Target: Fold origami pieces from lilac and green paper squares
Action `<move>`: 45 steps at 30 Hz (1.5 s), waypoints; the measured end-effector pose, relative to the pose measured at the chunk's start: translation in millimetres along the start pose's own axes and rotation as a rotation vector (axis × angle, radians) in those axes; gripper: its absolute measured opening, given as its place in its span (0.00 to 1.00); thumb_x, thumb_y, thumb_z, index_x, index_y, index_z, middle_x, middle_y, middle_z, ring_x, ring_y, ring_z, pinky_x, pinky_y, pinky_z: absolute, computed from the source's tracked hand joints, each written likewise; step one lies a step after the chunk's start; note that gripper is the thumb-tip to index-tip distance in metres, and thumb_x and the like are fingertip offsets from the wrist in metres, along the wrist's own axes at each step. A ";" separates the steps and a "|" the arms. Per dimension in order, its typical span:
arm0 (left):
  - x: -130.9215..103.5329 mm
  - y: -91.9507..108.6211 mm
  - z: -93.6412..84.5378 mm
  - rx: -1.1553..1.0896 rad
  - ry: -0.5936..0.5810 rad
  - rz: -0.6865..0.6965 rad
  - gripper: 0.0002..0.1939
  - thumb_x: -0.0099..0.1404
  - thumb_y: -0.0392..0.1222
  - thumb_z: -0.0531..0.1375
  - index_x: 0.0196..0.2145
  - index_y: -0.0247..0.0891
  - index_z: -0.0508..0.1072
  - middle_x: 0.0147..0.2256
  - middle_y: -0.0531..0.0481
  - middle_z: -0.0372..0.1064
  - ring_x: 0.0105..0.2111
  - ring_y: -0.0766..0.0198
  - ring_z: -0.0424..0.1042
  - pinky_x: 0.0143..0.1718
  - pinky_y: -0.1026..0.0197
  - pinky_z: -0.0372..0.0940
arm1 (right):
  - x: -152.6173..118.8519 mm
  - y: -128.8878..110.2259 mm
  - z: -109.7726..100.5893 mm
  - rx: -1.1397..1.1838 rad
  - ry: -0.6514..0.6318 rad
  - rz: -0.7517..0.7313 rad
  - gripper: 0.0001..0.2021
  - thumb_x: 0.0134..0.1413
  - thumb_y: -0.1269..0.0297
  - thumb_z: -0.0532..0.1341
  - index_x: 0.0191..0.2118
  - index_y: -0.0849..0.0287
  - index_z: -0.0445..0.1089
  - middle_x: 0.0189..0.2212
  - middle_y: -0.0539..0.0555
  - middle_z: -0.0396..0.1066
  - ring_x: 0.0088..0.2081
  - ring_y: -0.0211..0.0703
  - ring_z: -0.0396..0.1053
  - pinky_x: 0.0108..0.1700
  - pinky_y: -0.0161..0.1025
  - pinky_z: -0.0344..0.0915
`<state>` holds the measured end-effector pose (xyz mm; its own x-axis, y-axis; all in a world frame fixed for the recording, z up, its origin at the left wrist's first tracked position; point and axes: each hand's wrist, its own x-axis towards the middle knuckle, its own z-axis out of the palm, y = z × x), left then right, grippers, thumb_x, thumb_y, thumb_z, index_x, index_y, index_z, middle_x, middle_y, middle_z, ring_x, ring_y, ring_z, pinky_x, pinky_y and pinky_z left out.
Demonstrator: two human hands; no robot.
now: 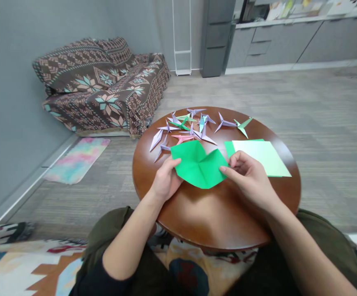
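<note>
Creased green sheet [199, 166]: above tabletop [221, 222], mid-width. Our L grip [167, 176] & R grip [247, 174] each pinch one side. Risk: uneven pull btwn grips may tear sheet or skew creases.

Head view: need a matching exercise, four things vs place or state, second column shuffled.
Things
1. Creased sheet
2. Paper stack
3. Mat
4. Cranes

Places and states
A. On the floor, in blurred pastel colours
B. Grouped toward the far side of the table, mostly purple
C. Held between left hand and right hand
D. Lying flat, pale green on top

Pairs: 1-C, 2-D, 3-A, 4-B
</note>
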<state>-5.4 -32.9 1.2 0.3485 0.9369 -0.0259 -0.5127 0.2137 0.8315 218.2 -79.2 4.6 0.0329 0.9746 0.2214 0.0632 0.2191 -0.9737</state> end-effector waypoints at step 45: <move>-4.4 -7.5 12.8 0.353 -0.002 0.009 0.48 0.59 0.50 0.75 0.71 0.56 0.58 0.72 0.44 0.57 0.70 0.44 0.62 0.64 0.45 0.65 | -3.2 -16.7 8.9 0.064 0.087 -0.063 0.17 0.54 0.60 0.73 0.46 0.51 0.70 0.35 0.50 0.75 0.30 0.41 0.72 0.33 0.40 0.70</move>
<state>6.9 -42.3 2.2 0.3466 0.9379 -0.0170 -0.2132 0.0965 0.9722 208.2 -85.6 19.7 0.1175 0.9518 0.2832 0.0041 0.2847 -0.9586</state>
